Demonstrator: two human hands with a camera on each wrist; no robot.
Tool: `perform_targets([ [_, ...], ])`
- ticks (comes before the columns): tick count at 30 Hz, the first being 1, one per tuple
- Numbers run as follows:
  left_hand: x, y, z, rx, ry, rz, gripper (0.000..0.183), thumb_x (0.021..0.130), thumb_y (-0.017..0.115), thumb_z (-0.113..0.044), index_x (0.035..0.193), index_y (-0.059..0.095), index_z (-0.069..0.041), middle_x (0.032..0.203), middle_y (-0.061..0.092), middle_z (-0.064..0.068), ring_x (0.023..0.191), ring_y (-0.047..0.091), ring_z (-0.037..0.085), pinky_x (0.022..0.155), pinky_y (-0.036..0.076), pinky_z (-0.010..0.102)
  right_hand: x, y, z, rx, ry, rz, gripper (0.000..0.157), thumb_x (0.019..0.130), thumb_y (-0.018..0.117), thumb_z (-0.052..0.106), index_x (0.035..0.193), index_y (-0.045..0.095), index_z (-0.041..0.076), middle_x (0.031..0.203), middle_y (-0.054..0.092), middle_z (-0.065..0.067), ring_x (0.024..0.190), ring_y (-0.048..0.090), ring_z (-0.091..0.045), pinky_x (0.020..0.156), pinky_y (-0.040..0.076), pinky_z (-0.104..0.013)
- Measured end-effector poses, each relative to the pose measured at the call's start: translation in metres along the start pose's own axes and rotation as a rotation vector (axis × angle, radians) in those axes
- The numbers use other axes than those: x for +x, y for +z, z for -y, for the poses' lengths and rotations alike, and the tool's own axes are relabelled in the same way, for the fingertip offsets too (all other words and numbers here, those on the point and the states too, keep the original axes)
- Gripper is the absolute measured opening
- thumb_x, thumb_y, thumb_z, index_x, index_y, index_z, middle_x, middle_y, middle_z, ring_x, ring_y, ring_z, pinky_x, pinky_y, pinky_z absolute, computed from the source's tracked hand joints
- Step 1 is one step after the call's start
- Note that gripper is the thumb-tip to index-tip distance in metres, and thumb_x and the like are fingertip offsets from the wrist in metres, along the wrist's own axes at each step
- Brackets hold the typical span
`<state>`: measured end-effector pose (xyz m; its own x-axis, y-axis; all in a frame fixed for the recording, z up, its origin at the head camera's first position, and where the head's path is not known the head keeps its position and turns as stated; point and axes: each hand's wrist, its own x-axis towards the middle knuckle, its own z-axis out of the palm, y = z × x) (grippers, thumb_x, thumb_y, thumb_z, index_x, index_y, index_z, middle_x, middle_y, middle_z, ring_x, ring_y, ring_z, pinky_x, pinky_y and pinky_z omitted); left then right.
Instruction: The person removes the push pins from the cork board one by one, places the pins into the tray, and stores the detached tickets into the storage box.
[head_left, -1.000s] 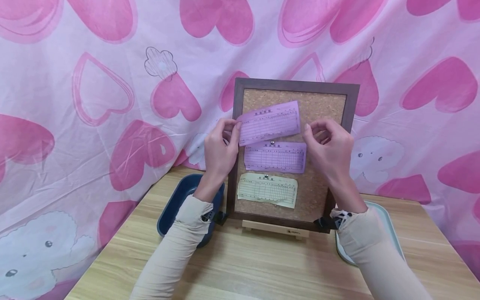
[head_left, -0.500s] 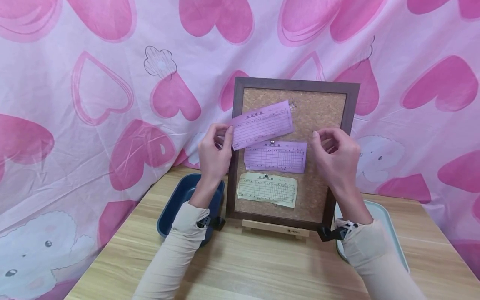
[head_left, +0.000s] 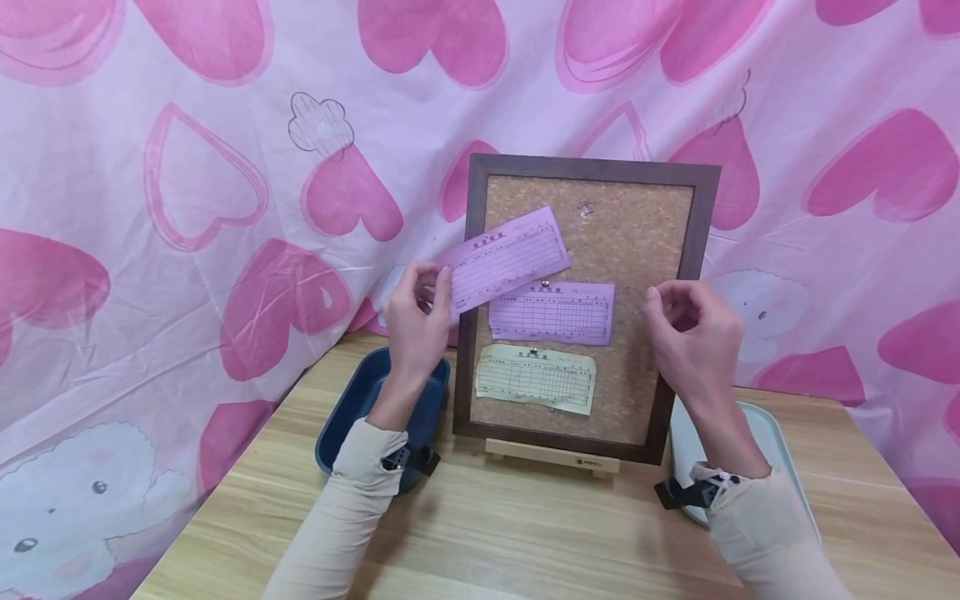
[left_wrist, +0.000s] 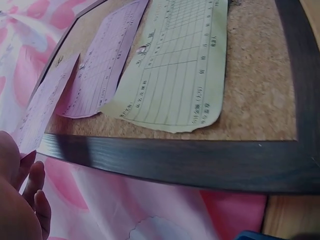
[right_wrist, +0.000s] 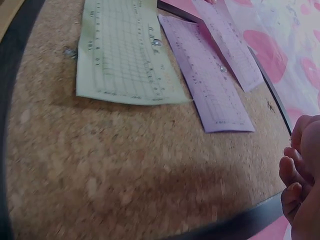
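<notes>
My left hand (head_left: 420, 321) pinches the left end of a purple receipt slip (head_left: 510, 258) between thumb and fingers. Tilted upward to the right, the slip overlaps the cork board (head_left: 637, 250) and the top left of a second purple slip (head_left: 551, 317). A clear-headed pushpin (head_left: 545, 284) fixes that second slip. Below it hangs a pale green slip (head_left: 536, 382) with its own pushpin (head_left: 533, 351). My right hand (head_left: 697, 333) is off the board's right side, thumb and forefinger tips together. Whether something tiny sits between them is hidden, also in the right wrist view.
The dark-framed board leans on a wooden stand (head_left: 551, 456) on the table (head_left: 495, 542). To its left lies a dark blue tray (head_left: 326, 446), and to its right a pale tray (head_left: 780, 450). A worn pin mark (head_left: 585, 209) shows on the upper cork. Behind hangs a pink heart-patterned cloth (head_left: 420, 108).
My left hand has drawn the purple slip left and down, baring the pin mark on the cork. My right hand has moved right and down, away from the slip.
</notes>
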<state>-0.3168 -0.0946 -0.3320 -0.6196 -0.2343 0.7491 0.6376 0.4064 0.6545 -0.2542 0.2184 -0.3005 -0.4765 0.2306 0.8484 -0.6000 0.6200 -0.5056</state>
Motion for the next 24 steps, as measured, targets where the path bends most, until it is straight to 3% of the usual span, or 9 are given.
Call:
perform_targets([
  [8, -0.006, -0.008, 0.006, 0.012, -0.011, 0.001, 0.029, 0.110, 0.065, -0.031, 0.119, 0.069, -0.004, 0.097, 0.079, 0.010, 0.071, 0.061, 0.019, 0.063, 0.048, 0.021, -0.015, -0.013, -0.040, -0.064, 0.010, 0.007, 0.012, 0.097, 0.075, 0.009, 0.098, 0.077, -0.003, 0.076, 0.065, -0.003, 0.064, 0.052, 0.008, 0.063, 0.042, -0.006],
  [16, -0.014, -0.014, 0.010, 0.025, -0.030, 0.010, 0.028, 0.110, 0.065, -0.031, 0.120, 0.068, -0.004, 0.098, 0.080, 0.011, 0.070, 0.060, 0.020, 0.061, 0.045, 0.018, -0.027, -0.026, -0.052, -0.063, 0.049, 0.010, 0.011, 0.096, 0.076, 0.012, 0.096, 0.078, 0.002, 0.079, 0.063, 0.019, 0.063, 0.054, 0.007, 0.061, 0.044, -0.006],
  [24, -0.023, -0.022, 0.020, 0.025, -0.080, 0.005, 0.029, 0.111, 0.063, -0.032, 0.120, 0.068, -0.005, 0.096, 0.079, 0.010, 0.070, 0.060, 0.019, 0.060, 0.043, 0.018, -0.040, -0.037, -0.066, -0.084, 0.060, 0.006, 0.009, 0.096, 0.077, 0.009, 0.098, 0.078, 0.000, 0.081, 0.063, 0.019, 0.063, 0.055, 0.009, 0.061, 0.044, -0.005],
])
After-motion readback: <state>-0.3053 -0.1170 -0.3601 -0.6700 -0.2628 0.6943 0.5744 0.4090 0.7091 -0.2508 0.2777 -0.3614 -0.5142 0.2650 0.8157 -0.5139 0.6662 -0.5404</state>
